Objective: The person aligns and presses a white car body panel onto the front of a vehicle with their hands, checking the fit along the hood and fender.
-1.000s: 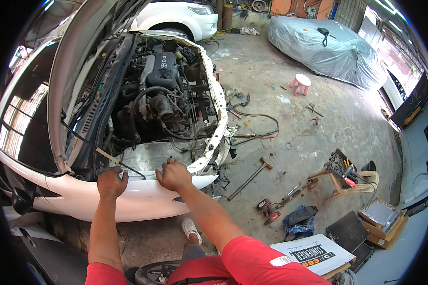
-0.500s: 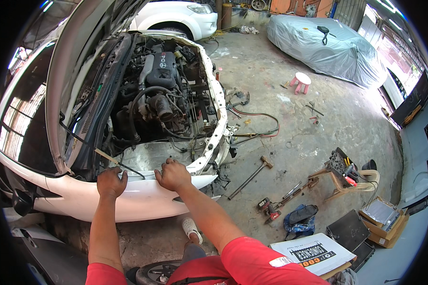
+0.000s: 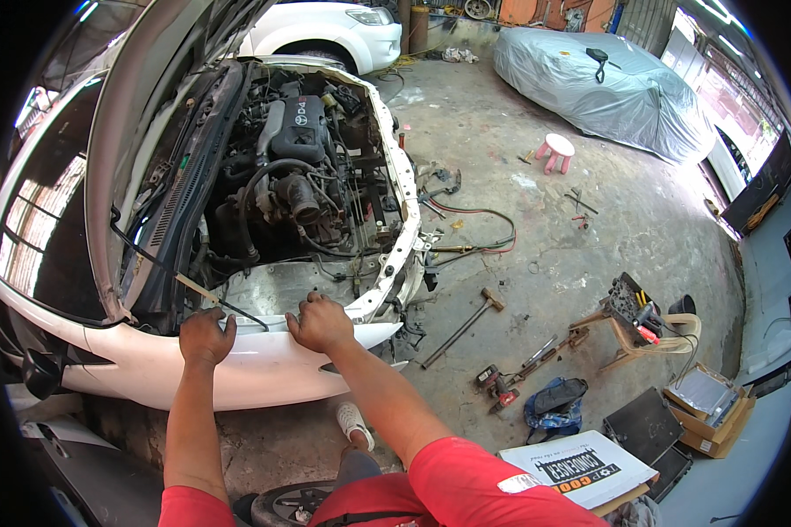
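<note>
Fender (image 3: pixel 259 369) lies under left grip (image 3: pixel 206 338) and right grip (image 3: pixel 322 324), both half-curled at its upper edge; hold unclear.

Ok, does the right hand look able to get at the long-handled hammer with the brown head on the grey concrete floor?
Probably not from this stance: the right hand rests on the curved white fender panel, whose pointed end lies between it and the hammer on the floor below.

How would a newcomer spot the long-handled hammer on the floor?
Find the white car with the raised hood. On the floor right of it, the hammer lies slanted. Its blocky brown head and long handle set it apart from the red-and-black drill nearby.
</note>
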A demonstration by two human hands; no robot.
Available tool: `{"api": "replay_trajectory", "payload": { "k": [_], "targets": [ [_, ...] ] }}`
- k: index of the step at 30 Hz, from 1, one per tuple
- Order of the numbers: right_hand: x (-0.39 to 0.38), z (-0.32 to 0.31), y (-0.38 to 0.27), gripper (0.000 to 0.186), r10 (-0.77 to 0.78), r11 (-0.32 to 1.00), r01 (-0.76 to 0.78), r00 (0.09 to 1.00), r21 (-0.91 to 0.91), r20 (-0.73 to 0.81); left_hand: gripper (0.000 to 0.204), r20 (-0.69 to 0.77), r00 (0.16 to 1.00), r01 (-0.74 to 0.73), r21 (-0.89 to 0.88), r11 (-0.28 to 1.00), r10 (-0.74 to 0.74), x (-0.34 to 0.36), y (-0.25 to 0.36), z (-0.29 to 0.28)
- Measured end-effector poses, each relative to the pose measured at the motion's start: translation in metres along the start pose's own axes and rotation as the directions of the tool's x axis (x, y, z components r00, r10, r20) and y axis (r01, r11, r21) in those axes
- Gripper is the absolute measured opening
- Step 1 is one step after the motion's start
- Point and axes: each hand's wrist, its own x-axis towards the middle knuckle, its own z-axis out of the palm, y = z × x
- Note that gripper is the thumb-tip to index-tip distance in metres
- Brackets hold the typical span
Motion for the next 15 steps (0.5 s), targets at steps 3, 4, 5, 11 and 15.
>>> {"api": "replay_trajectory", "payload": {
  "k": [3, 4, 5, 11, 15],
  "targets": [
    [-0.0001, 0.0013, -0.0002, 0.049, 0.001, 1.000, -0.001, 1.000, 0.004, -0.009, 0.036, 0.002, 1.000, 0.001, -0.005, 1.000, -0.001, -0.0007, -0.0002, -0.0013],
    [0.0002, 0.0018, 0.0000, 0.049, 0.002, 1.000, -0.002, 1.000, 0.004, -0.014, 0.036, -0.001, 1.000, 0.000, -0.011, 1.000, 0.000, -0.0006, 0.0000, -0.0013],
    [0.0003, 0.0022, 0.0003, 0.049, 0.001, 1.000, -0.001, 1.000, 0.001, -0.013, 0.036, 0.000, 1.000, -0.001, -0.010, 1.000, 0.001, -0.0002, -0.0007, -0.0002],
    [0.0003, 0.0031, 0.0023, 0.048, 0.002, 1.000, -0.001, 1.000, 0.019, -0.010, 0.037, -0.005, 1.000, -0.008, -0.019, 1.000, 0.008, 0.0004, -0.0018, 0.0028],
    [-0.0007, 0.0016, 0.0008, 0.049, 0.001, 1.000, -0.001, 1.000, 0.020, -0.020, 0.038, 0.003, 1.000, -0.008, -0.009, 1.000, 0.008, 0.0009, -0.0017, 0.0025]
  ]
}}
